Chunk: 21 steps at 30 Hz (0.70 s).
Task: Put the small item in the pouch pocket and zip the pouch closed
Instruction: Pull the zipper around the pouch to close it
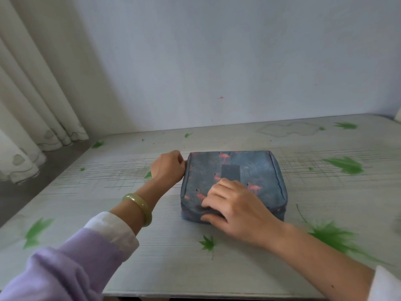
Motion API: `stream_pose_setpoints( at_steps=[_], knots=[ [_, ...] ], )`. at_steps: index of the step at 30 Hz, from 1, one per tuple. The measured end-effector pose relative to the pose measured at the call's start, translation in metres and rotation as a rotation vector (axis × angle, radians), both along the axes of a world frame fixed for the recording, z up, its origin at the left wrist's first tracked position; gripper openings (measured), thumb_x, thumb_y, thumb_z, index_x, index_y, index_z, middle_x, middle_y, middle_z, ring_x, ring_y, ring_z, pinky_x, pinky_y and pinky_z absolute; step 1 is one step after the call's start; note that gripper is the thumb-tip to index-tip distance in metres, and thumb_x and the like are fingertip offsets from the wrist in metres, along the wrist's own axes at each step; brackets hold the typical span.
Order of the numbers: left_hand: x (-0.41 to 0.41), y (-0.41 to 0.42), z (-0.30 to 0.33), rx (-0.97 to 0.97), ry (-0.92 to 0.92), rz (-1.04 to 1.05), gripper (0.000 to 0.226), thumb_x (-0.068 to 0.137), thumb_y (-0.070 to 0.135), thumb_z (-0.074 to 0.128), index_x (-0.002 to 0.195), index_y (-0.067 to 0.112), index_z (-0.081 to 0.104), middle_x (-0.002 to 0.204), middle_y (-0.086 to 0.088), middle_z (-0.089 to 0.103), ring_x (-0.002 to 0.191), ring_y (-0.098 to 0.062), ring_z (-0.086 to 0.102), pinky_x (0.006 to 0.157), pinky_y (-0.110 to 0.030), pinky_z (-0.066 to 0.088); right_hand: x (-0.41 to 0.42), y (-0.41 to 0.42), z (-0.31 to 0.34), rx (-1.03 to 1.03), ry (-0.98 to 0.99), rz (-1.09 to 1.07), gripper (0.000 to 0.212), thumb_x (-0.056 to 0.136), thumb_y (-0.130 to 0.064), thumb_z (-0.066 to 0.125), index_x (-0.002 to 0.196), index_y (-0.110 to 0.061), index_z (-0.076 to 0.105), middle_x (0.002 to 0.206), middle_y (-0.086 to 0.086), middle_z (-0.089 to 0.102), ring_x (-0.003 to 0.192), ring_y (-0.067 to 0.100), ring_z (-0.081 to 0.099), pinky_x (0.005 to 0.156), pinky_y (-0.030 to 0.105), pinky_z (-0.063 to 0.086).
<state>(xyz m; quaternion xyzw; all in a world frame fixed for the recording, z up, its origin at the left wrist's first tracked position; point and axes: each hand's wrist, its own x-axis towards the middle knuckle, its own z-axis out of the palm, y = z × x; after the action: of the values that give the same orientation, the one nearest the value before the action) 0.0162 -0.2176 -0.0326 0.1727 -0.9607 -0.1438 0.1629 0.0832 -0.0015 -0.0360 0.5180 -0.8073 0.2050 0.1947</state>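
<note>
Pale wall behind, cream curtain (32, 118) at upper left of frame, whitish table (108, 192) printed with green leaves filling the lower half. Centre of frame: blue-grey flamingo-print pouch (233, 183), lying flat and looking folded shut. Left hand (168, 168), just left of centre, curled into a loose fist against the pouch's upper-left corner, fingers together, perhaps pinching a zip pull (hidden behind the knuckles, so cannot tell). Right hand (233, 210), below centre, clamped on the pouch's near edge, thumb under the flap and fingers pressing on top. Green bangle (138, 208) on the left wrist. Small item nowhere in view; probably already inside, but impossible to confirm.

Risks, judged from here: soft fabric bunching ahead of the slider and jamming the zip at the rounded corner; pouch sliding across the smooth table if the right hand's hold loosens during the pull; lining caught in the teeth, leaving a gap at the corner.
</note>
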Motion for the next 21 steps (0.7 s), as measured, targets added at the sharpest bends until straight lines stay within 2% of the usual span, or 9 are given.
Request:
stream_pose_setpoints(
  at_steps=[3, 5, 6, 9, 11, 12, 14, 16, 21],
  knots=[
    [0.006, 0.0, -0.002, 0.454, 0.007, -0.08, 0.015, 0.092, 0.021, 0.051, 0.089, 0.013, 0.064, 0.084, -0.004, 0.067, 0.069, -0.017, 0.062, 0.054, -0.026, 0.053, -0.012, 0.015, 0.013, -0.153, -0.173, -0.135, 0.033, 0.086, -0.035, 0.064, 0.107, -0.01, 0.066, 0.104, 0.006, 0.068, 0.1, 0.019, 0.057, 0.087, 0.034, 0.048],
    [0.016, 0.003, -0.001, 0.785, -0.04, -0.1, 0.022, 0.096, 0.025, 0.045, 0.092, 0.013, 0.063, 0.09, -0.004, 0.067, 0.074, -0.013, 0.063, 0.053, -0.02, 0.051, -0.025, 0.03, 0.017, -0.278, -0.254, -0.272, 0.037, 0.089, -0.031, 0.059, 0.12, -0.01, 0.059, 0.12, 0.007, 0.063, 0.113, 0.017, 0.052, 0.099, 0.031, 0.041],
    [0.021, 0.005, 0.0, 0.887, -0.075, -0.122, 0.028, 0.097, 0.03, 0.041, 0.093, 0.014, 0.064, 0.093, -0.003, 0.067, 0.08, -0.013, 0.063, 0.057, -0.02, 0.051, -0.033, 0.039, 0.017, -0.331, -0.286, -0.354, 0.04, 0.09, -0.028, 0.057, 0.125, -0.01, 0.054, 0.127, 0.008, 0.059, 0.119, 0.018, 0.049, 0.102, 0.028, 0.034],
    [0.033, 0.009, -0.002, 1.049, -0.096, -0.187, 0.04, 0.097, 0.04, 0.032, 0.096, 0.019, 0.065, 0.102, -0.003, 0.068, 0.095, -0.016, 0.063, 0.079, -0.028, 0.052, -0.054, 0.06, 0.012, -0.464, -0.471, -0.582, 0.046, 0.092, -0.03, 0.055, 0.129, -0.005, 0.048, 0.137, 0.014, 0.051, 0.125, 0.025, 0.045, 0.099, 0.023, 0.03],
    [0.037, 0.013, -0.002, 1.154, -0.086, -0.204, 0.044, 0.097, 0.045, 0.031, 0.099, 0.019, 0.067, 0.105, -0.004, 0.07, 0.099, -0.019, 0.065, 0.087, -0.033, 0.052, -0.062, 0.065, 0.007, -0.555, -0.754, -0.644, 0.052, 0.092, -0.038, 0.052, 0.132, -0.005, 0.044, 0.139, 0.012, 0.049, 0.126, 0.025, 0.044, 0.102, 0.031, 0.033],
    [0.039, 0.016, -0.003, 1.214, -0.087, -0.215, 0.046, 0.096, 0.048, 0.032, 0.098, 0.02, 0.068, 0.102, -0.004, 0.072, 0.098, -0.02, 0.067, 0.085, -0.033, 0.054, -0.065, 0.065, 0.003, -0.621, -0.894, -0.634, 0.051, 0.092, -0.041, 0.051, 0.129, -0.006, 0.047, 0.134, 0.011, 0.052, 0.124, 0.025, 0.047, 0.104, 0.039, 0.035],
    [0.041, 0.023, -0.002, 1.312, -0.101, -0.243, 0.047, 0.094, 0.053, 0.035, 0.094, 0.021, 0.07, 0.092, -0.001, 0.077, 0.088, -0.017, 0.072, 0.067, -0.027, 0.059, -0.069, 0.065, -0.003, -0.742, -1.085, -0.546, 0.036, 0.093, -0.042, 0.05, 0.106, -0.011, 0.06, 0.112, 0.007, 0.064, 0.104, 0.023, 0.06, 0.097, 0.049, 0.042],
    [0.042, 0.027, -0.003, 1.369, -0.096, -0.25, 0.046, 0.091, 0.056, 0.039, 0.092, 0.022, 0.071, 0.086, 0.002, 0.078, 0.081, -0.014, 0.073, 0.055, -0.022, 0.058, -0.07, 0.063, -0.003, -0.816, -1.197, -0.441, 0.034, 0.094, -0.042, 0.047, 0.102, -0.013, 0.063, 0.107, 0.008, 0.069, 0.099, 0.022, 0.065, 0.096, 0.049, 0.048],
    [0.04, 0.032, -0.007, 1.44, -0.092, -0.219, 0.05, 0.09, 0.057, 0.041, 0.108, 0.018, 0.066, 0.095, -0.002, 0.077, 0.086, -0.018, 0.073, 0.057, -0.026, 0.059, -0.071, 0.06, 0.003, -0.872, -1.261, -0.375, 0.04, 0.096, -0.042, 0.043, 0.109, -0.01, 0.063, 0.111, 0.013, 0.069, 0.103, 0.026, 0.065, 0.098, 0.05, 0.047]
  ],
)
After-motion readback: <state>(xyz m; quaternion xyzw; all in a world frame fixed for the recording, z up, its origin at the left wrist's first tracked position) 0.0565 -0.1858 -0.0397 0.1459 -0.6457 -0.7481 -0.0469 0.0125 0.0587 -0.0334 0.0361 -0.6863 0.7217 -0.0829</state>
